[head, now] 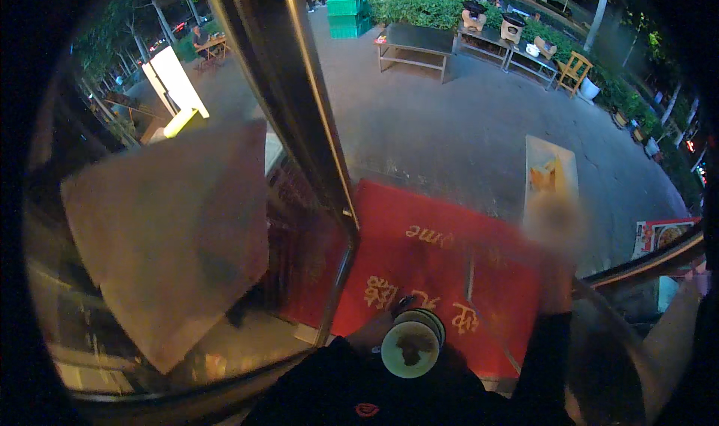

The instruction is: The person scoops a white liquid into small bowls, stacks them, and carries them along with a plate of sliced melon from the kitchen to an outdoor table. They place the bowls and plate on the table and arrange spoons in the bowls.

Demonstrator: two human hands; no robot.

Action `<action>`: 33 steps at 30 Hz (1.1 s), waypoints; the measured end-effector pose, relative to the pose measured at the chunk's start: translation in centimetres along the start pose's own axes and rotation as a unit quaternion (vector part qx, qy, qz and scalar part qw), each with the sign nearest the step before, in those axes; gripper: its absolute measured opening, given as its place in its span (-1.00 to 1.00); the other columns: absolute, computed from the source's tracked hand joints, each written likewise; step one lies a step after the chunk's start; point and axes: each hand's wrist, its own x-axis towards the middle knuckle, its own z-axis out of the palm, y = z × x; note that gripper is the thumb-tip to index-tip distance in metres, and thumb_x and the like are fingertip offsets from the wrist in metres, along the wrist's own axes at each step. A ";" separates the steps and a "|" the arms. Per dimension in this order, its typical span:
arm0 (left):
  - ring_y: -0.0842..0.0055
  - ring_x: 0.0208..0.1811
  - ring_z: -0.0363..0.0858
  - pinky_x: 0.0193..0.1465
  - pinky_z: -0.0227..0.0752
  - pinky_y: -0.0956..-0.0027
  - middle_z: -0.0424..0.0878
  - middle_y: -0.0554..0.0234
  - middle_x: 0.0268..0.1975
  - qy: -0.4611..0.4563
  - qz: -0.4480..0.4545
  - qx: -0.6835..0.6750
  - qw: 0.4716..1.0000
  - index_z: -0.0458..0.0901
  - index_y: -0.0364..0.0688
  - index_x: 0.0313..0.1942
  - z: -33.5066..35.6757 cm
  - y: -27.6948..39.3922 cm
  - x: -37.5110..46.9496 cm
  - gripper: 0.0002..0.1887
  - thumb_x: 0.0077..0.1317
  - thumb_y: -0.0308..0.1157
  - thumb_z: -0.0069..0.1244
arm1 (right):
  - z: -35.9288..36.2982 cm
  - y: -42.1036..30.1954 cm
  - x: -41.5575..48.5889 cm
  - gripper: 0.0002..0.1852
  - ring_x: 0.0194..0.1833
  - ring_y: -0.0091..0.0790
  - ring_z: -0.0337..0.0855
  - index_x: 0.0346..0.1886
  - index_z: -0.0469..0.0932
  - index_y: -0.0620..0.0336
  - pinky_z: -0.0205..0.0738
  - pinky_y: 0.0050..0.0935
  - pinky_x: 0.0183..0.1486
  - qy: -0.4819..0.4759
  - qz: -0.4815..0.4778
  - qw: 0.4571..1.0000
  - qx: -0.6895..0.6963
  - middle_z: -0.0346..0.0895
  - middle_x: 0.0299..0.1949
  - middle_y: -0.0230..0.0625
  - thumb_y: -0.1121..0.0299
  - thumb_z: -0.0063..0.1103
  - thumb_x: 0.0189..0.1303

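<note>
My left hand [372,331] is close to my body, around a small stack of round bowls [410,350]. The top bowl has a pale inside with brown residue at its bottom. My right hand [553,219], blurred, reaches forward on the right. It grips the near end of a long white rectangular plate [566,153] that carries yellowish-brown pieces [544,176], too blurred to name. Below both hands lies a red doormat [415,257] bearing writing.
A door frame [303,89] rises left of centre, beside a brown hanging panel [174,235]. Another person's arm [668,342] is at the right. Ahead on the pavement stand a low table [415,36], green crates [345,16], clay stoves [511,28] and a wooden chair [574,72].
</note>
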 end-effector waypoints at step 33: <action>0.28 -0.16 0.67 -0.04 0.53 0.18 0.72 -0.09 -0.13 -0.011 -0.057 0.042 0.997 0.66 -0.30 -0.08 -44.2 27.1 70.4 -0.66 0.33 -0.19 0.07 | 22.7 6.2 78.2 -0.68 -0.41 -0.34 0.64 0.15 0.48 0.20 0.56 -0.32 -0.37 -0.026 0.063 0.997 0.023 0.65 -0.24 -0.25 0.39 0.11 0.35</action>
